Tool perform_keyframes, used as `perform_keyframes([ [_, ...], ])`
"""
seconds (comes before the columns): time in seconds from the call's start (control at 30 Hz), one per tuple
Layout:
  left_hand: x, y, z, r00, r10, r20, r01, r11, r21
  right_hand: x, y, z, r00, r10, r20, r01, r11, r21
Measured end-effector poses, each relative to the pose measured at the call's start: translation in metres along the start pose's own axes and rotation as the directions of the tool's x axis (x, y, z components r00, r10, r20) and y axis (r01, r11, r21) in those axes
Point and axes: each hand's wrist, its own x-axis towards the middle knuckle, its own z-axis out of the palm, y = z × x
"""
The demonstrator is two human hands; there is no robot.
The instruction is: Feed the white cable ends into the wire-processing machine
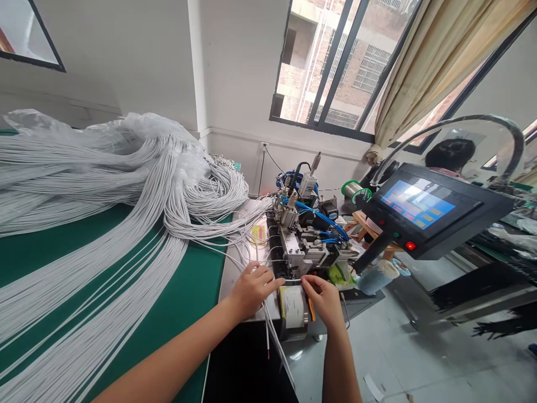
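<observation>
My left hand (253, 286) and my right hand (322, 295) both pinch a thin white wire (293, 279) stretched between them at the front of a small metal machine (302, 243) with blue air hoses. More white wires (272, 336) hang down below my left hand over the front edge. A white-labelled block (292, 308) sits on the machine's front, between my hands.
A big heap of white cables (126, 184) covers the green table (188, 296) on the left. A touch-screen panel (419, 204) on an arm stands to the right. Another person's head (451, 154) shows behind it. A blue-white roll (377, 275) lies beside the machine.
</observation>
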Motion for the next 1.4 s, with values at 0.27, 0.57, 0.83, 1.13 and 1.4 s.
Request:
perform_keyframes([
  [0.27,-0.001,0.000,0.007,0.997,-0.075,0.024,0.074,0.997,0.028,0.014,0.008,0.010,0.998,-0.065,0.019,0.065,0.998,0.007],
  [0.57,0.000,-0.001,0.007,0.978,-0.151,0.144,0.152,0.988,0.010,0.029,0.026,0.020,0.992,-0.045,0.117,0.024,0.985,0.172],
  [0.83,0.003,-0.004,0.009,0.948,-0.151,0.281,0.148,0.988,0.032,0.040,0.047,0.024,0.950,0.266,0.162,-0.305,0.902,0.304],
  [1.13,0.004,-0.005,0.005,0.938,-0.148,0.312,0.139,0.989,0.051,0.039,0.046,0.025,0.904,0.369,0.217,-0.428,0.800,0.420],
  [1.4,0.002,-0.005,0.004,0.950,-0.142,0.278,0.128,0.989,0.069,0.025,0.034,0.013,0.968,0.233,0.094,-0.247,0.949,0.196],
])
